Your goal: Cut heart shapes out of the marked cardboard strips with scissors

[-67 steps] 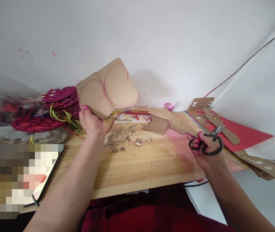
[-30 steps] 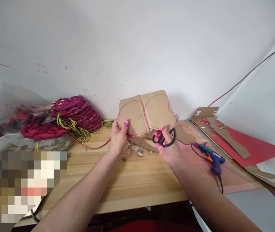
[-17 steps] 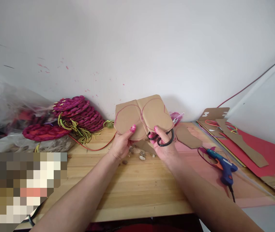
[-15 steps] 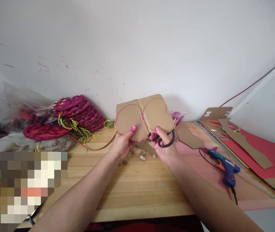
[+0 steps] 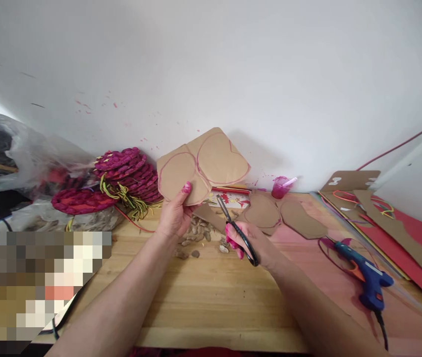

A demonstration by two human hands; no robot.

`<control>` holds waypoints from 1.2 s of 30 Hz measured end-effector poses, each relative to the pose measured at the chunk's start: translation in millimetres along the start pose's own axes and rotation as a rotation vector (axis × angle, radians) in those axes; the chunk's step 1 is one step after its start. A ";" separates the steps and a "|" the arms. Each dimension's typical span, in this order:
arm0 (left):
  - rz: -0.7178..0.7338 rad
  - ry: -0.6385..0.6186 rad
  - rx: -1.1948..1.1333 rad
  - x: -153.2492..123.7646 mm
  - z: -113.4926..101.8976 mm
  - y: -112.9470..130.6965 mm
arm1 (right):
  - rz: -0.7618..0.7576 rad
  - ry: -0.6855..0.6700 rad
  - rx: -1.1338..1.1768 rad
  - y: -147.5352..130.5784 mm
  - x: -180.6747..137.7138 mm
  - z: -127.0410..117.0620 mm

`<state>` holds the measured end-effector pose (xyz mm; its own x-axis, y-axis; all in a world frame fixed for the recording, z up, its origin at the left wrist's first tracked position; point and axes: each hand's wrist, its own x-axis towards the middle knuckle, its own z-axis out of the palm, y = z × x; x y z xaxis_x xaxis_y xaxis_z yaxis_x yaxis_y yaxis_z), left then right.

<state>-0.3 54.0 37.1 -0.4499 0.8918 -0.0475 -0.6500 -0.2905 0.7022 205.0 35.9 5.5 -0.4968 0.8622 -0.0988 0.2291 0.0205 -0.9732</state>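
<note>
Brown sheet [image 5: 222, 161], cardboard, bearing purple outlines: raised over the worktop [image 5: 211, 302] towards its back edge, pinched by the left hand [image 5: 176, 215] alone. Right hand [image 5: 248, 240]: off the sheet since half a second ago, fingers grasping the scissors [image 5: 232, 221] by the handles. Blades: now clear of the cardboard, aimed at the back edge; spread cannot be told. Consequence: scissors free to move, sheet dependent on one grip.

Bright diffuse light, soft shadow on wall [image 5: 270, 84]
</note>
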 end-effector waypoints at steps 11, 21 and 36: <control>-0.041 -0.163 0.104 -9.7 -2.3 -13.0 | -0.051 0.034 -0.169 -14.0 -8.7 -14.5; -0.027 -0.242 0.130 -10.1 -2.3 -11.1 | -0.064 0.008 -0.215 -15.6 -11.7 -13.2; 0.012 -0.257 0.130 -11.9 -1.9 -6.3 | -0.048 0.071 -0.078 -11.4 -14.7 -3.6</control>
<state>8.0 44.6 31.9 -0.2764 0.9520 0.1312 -0.5544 -0.2695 0.7874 212.8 24.9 18.9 -0.4487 0.8930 -0.0346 0.2726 0.0999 -0.9569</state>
